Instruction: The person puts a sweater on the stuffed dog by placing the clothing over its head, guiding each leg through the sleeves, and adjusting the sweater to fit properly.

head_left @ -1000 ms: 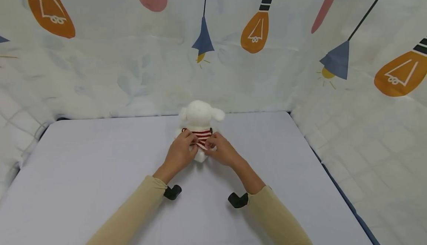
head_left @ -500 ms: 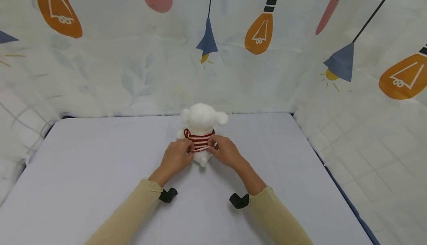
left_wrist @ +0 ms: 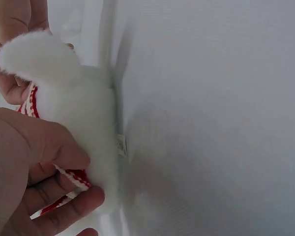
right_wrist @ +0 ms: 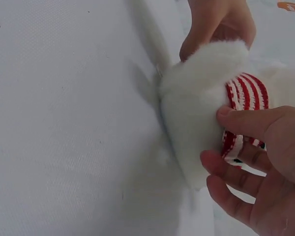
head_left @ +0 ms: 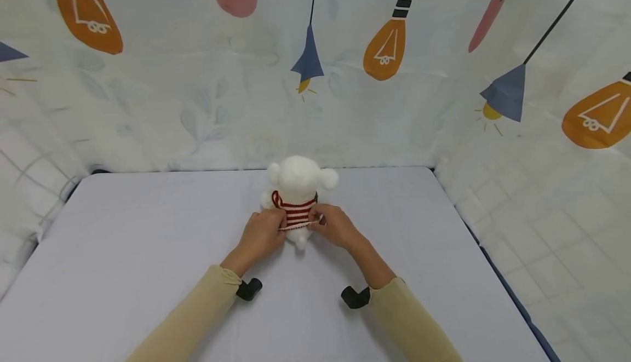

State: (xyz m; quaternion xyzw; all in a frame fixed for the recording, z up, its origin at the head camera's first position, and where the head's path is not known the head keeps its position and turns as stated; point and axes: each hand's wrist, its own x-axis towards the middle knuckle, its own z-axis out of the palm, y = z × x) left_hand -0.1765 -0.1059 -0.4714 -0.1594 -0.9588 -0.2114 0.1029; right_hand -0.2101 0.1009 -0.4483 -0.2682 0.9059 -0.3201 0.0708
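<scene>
A white plush toy (head_left: pixel 297 174) stands at the table's far side with its back and small tail toward me. Around its body is a red-and-white striped knitted top (head_left: pixel 297 215). My left hand (head_left: pixel 261 234) pinches the hem at the left side. On the right side, my right hand (head_left: pixel 337 227) holds the same hem between thumb and fingers. In the left wrist view, the striped edge (left_wrist: pixel 78 178) lies between thumb and fingers against the plush. The right wrist view has the top (right_wrist: pixel 247 92) above the thumb, with the hem partly hidden by the hand. The toy's front is hidden in the head view.
A white-covered table (head_left: pixel 148 241) spreads around the toy. Behind it hangs a pale curtain (head_left: pixel 236 104) printed with bulbs and lamps. Black wrist mounts (head_left: pixel 250 289) stick out from both beige sleeves (head_left: pixel 414 318). A small tag (left_wrist: pixel 122 145) shows on the plush's underside.
Both hands have moved slightly downward, drawing the hem lower and straighter across the toy's back. The left hand has moved outward to the left side. The head view has shifted slightly.
</scene>
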